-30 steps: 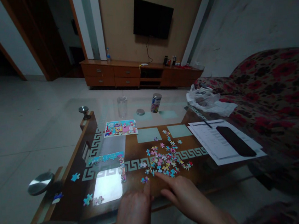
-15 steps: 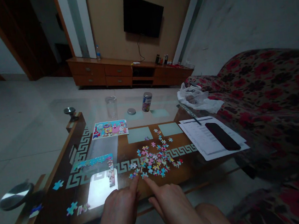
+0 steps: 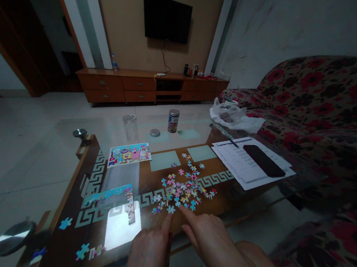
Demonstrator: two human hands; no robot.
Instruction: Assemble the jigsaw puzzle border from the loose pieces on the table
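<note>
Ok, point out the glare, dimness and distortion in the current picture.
Head view: dim overall, with white glare on the glass tabletop around part of the joined puzzle border; same head view: television leaning, perhaps from camera tilt or wide-angle distortion.

Prints on loose puzzle pieces [image 3: 178,191] and text on papers [image 3: 243,170] illegibly small.

On the table [image 3: 153,180], loose puzzle pieces [image 3: 184,189] lie between the joined strip [image 3: 130,204] and papers [image 3: 240,168].

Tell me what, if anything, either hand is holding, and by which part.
Nothing is visibly held: the left hand and right hand each point a forefinger at the loose puzzle pieces.
</note>
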